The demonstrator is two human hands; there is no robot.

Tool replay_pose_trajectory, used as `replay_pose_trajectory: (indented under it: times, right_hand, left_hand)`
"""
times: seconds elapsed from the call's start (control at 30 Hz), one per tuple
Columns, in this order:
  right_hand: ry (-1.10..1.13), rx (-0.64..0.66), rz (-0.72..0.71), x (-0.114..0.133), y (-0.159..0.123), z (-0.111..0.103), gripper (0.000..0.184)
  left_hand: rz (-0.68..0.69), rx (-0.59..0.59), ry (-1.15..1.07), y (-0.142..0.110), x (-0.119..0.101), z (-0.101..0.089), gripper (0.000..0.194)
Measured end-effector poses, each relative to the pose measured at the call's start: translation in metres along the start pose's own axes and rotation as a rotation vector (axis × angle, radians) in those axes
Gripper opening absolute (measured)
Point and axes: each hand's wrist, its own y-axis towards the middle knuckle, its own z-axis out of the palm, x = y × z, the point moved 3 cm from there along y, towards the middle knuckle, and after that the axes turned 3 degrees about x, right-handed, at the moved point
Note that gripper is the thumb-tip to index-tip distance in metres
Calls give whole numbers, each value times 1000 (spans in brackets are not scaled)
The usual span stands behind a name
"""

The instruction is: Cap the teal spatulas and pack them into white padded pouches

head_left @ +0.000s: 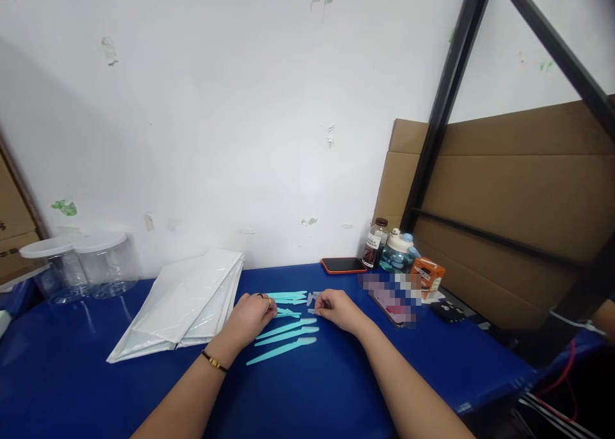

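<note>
My left hand [247, 318] is closed, its fingertips pinching a turquoise eyebrow razor [289, 313] whose blade end points right. Below it, several more turquoise eyebrow razors [281, 351] lie side by side on the table, with pale covers over their blade ends. Others [291, 295] lie in a bunch just above my left fingertips. Facing it from the right is my right hand [340, 309], thumb and fingers pinched together at a small translucent cap [311, 311]. A few similar loose caps [310, 298] lie close to these fingers.
White plastic mailer bags [192, 298] lie left of my hands, with clear lidded jars [108, 269] beyond. An orange-edged phone [343, 265], a dark-capped bottle [373, 243], a blue-tinted water bottle [398, 253] and an orange box [427, 275] stand or lie at right, near a black metal frame [432, 131].
</note>
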Motion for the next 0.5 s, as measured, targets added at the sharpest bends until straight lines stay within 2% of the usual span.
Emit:
replay_pose_trajectory:
  times: [0.23,0.43,0.5]
  right_hand:
    - [123,67,-33,8,-1,6,6]
    - [146,131,-71,15,-1,8,9]
    - [91,83,-76,15,0,6,12]
  left_hand:
    - [34,33,-28,0,-9,-1,22]
    - [52,58,-116,1,-18,8,19]
    - [58,60,-142,2,-18,11,19]
